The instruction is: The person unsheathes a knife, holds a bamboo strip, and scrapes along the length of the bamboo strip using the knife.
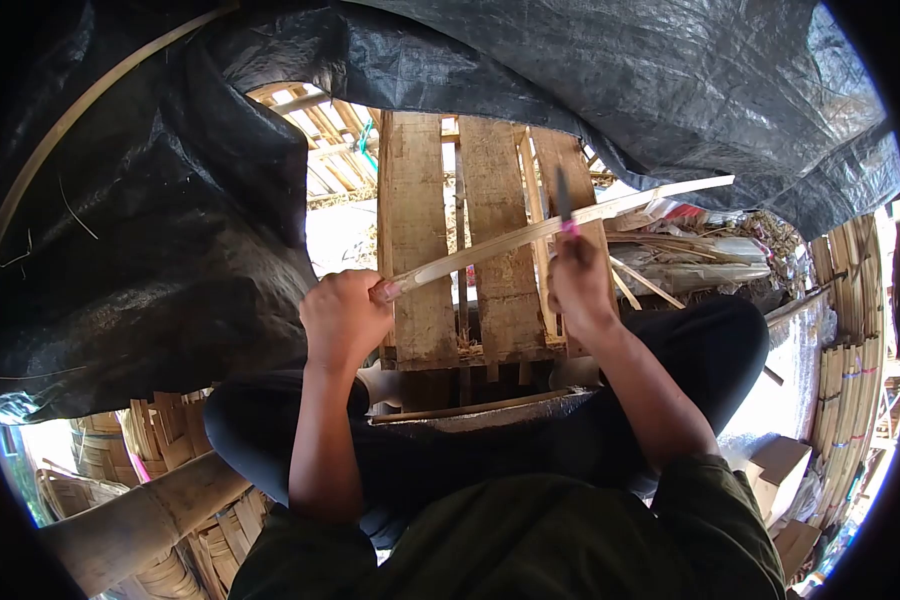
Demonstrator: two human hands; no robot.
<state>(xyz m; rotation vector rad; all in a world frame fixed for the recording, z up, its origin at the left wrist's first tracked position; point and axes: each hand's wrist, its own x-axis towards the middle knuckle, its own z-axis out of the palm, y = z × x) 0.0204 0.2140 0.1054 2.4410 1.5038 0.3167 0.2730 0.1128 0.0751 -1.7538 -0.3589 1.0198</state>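
Note:
A long, pale bamboo strip [490,246] slants up to the right across the wooden planks. My left hand [346,318] is closed round its lower left end. In my right hand [581,290] is a knife [564,198], its dark blade pointing up and away and some pink showing at the handle. The blade is slightly blurred and appears to cross the strip or lie against it; I cannot tell if they touch. Below both hands is the plank bench [413,200], made of several rough boards with gaps between them.
Black plastic sheeting [150,260] hangs at the left and across the top. Split bamboo pieces [690,248] lie to the right of the bench. A thick bamboo pole [160,515] runs at lower left, and a cardboard box [775,475] stands at lower right. My bent knees flank the bench.

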